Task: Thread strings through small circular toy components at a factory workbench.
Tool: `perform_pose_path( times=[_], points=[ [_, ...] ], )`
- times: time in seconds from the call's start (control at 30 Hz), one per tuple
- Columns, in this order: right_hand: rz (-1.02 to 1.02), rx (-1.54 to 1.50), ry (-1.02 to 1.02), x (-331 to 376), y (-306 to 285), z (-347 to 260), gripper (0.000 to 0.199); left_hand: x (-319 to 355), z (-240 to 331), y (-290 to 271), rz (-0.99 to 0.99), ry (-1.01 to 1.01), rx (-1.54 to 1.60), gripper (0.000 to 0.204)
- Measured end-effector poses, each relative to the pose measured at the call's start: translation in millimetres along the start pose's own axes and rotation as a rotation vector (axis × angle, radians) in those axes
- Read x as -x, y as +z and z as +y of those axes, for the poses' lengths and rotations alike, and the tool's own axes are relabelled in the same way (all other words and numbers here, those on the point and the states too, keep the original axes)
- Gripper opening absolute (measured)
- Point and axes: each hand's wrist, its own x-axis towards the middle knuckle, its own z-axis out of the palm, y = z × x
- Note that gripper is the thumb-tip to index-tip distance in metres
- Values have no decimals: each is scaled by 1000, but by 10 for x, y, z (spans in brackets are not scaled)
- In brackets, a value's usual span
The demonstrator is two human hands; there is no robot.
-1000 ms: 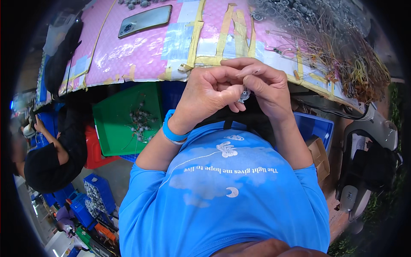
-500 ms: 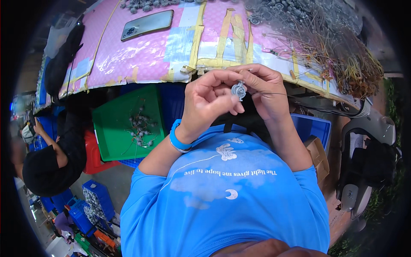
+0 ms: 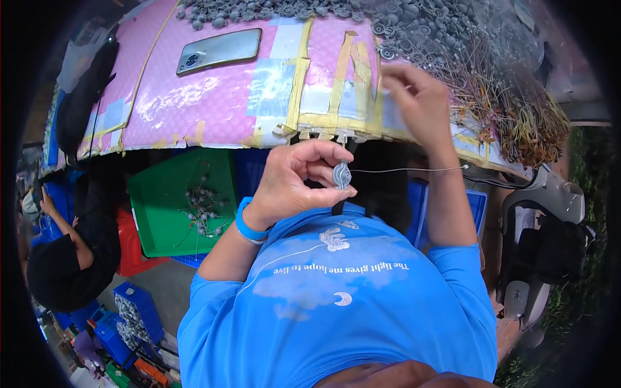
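My left hand (image 3: 294, 178) pinches a small round grey plastic part (image 3: 342, 174) between thumb and fingertips, above my lap by the table's front edge. From the part a thin wire (image 3: 414, 169) runs to the right, ending in a small light tip beside my right forearm. Over the table, my right hand (image 3: 419, 100) is raised and blurred by motion. Its fingers look apart, with nothing visible between them. Just beyond its fingertips lies a heap of grey plastic parts (image 3: 420, 29).
A phone (image 3: 220, 50) lies on the pink taped table (image 3: 194, 97). Bundled wires (image 3: 511, 116) cover its right side. A green tray (image 3: 155, 207) with several wired grey parts sits below left. Another person (image 3: 65, 258) is at far left; a scooter (image 3: 543, 239) stands right.
My right hand has let go of the grey part and moved up over the table. The left hand keeps the part, now lower, and its wire hangs out to the right.
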Motion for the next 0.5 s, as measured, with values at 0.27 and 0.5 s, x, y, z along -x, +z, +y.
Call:
perform_pose_path(
  times=[0.27, 0.5],
  points=[
    [-36, 559, -309, -668, -6, 373, 22, -109, -151, -12, -114, -68, 53, 44],
    [-8, 624, -204, -387, -58, 356, 15, -78, -128, -80, -24, -28, 32, 43]
  ],
)
